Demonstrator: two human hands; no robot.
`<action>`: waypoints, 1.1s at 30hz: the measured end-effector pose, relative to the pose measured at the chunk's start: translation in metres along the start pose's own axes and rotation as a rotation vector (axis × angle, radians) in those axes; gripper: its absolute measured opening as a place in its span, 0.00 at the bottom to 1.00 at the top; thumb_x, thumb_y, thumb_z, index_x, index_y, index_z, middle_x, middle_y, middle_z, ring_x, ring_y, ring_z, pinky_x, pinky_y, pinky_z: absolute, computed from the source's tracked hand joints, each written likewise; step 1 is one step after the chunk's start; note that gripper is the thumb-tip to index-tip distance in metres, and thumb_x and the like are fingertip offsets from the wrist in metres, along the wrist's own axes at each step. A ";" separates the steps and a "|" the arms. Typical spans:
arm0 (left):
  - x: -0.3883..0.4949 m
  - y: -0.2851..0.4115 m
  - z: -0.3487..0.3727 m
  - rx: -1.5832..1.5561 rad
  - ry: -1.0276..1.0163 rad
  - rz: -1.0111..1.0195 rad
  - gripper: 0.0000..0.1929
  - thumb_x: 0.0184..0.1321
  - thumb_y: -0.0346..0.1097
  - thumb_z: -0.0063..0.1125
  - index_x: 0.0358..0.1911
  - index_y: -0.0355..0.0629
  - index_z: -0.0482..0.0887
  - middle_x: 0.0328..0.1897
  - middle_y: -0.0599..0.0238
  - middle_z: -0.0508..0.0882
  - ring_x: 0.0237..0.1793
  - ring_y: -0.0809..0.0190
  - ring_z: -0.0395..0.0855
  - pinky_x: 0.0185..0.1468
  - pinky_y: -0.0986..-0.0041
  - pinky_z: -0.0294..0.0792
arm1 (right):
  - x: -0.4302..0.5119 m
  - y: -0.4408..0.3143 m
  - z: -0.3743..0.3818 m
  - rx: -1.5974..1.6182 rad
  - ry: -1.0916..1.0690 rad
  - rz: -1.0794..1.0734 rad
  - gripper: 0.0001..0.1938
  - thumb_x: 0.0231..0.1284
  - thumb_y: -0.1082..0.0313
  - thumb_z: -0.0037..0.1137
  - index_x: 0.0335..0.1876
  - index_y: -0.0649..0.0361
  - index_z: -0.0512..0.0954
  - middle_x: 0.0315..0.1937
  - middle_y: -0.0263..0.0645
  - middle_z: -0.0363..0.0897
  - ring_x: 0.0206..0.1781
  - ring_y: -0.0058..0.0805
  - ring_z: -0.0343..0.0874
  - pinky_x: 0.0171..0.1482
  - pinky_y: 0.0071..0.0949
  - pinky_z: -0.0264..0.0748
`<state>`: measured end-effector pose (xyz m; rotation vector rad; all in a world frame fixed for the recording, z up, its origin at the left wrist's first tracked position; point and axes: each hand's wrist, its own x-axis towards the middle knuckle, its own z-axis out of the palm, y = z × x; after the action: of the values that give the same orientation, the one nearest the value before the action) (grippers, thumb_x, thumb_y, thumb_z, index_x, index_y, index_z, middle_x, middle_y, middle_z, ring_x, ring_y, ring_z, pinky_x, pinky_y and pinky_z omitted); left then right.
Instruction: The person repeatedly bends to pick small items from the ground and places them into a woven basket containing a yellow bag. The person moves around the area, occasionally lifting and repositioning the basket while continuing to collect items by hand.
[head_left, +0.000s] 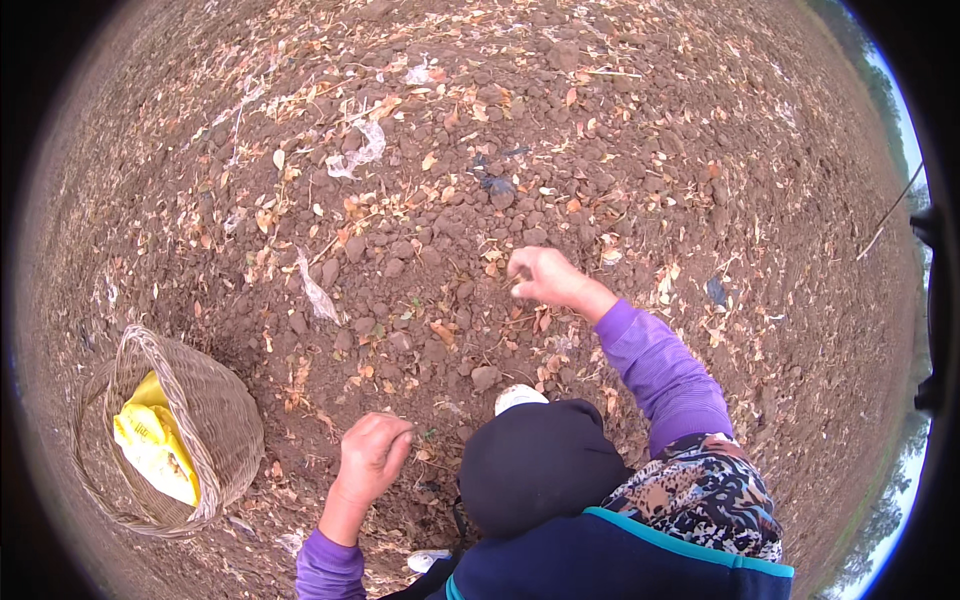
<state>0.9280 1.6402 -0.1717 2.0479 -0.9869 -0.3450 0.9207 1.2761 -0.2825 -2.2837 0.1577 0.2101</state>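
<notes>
Before me lies brown, cloddy soil (442, 247) strewn with dry leaves. My right hand (546, 276) is low over the ground, its fingers curled; whether something small is between thumb and fingers cannot be told. My left hand (375, 454) is curled near my knee, thumb against the fingers, and its inner side is hidden. A wicker basket (225, 420) lies tilted to the left of my left hand, its opening facing left. Inside it is a yellow plastic bag (154, 435) that bears writing.
Clear plastic film scraps (319, 292) and a dark plastic scrap (499, 187) lie among the clods. The toe of a white shoe (519, 397) shows beyond my dark-clothed knee (540, 465). A thin stick (889, 214) is at the far right, near trees along the field's edge.
</notes>
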 end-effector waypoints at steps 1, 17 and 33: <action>0.000 0.001 0.010 -0.051 -0.010 -0.012 0.05 0.50 0.25 0.62 0.31 0.40 0.81 0.27 0.61 0.82 0.31 0.58 0.82 0.36 0.69 0.75 | 0.009 0.010 -0.021 -0.090 0.047 0.058 0.12 0.46 0.65 0.66 0.29 0.60 0.73 0.26 0.40 0.76 0.33 0.37 0.79 0.38 0.37 0.74; 0.027 -0.025 0.096 -1.318 0.390 -0.700 0.20 0.69 0.44 0.45 0.54 0.35 0.70 0.49 0.49 0.80 0.49 0.50 0.80 0.52 0.54 0.76 | 0.022 -0.037 0.005 -0.106 0.186 -0.301 0.09 0.56 0.62 0.58 0.36 0.57 0.72 0.31 0.43 0.75 0.33 0.44 0.80 0.32 0.39 0.77; -0.018 -0.046 -0.096 -0.629 1.221 -0.308 0.09 0.68 0.34 0.46 0.47 0.45 0.78 0.33 0.67 0.81 0.15 0.78 0.63 0.14 0.87 0.56 | 0.095 -0.087 0.029 -0.090 -0.072 -0.566 0.09 0.56 0.60 0.58 0.33 0.57 0.75 0.29 0.42 0.76 0.35 0.44 0.78 0.37 0.40 0.75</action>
<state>0.9927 1.7236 -0.1488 1.3864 0.1870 0.3956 1.0266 1.3511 -0.2573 -2.3053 -0.5395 0.0019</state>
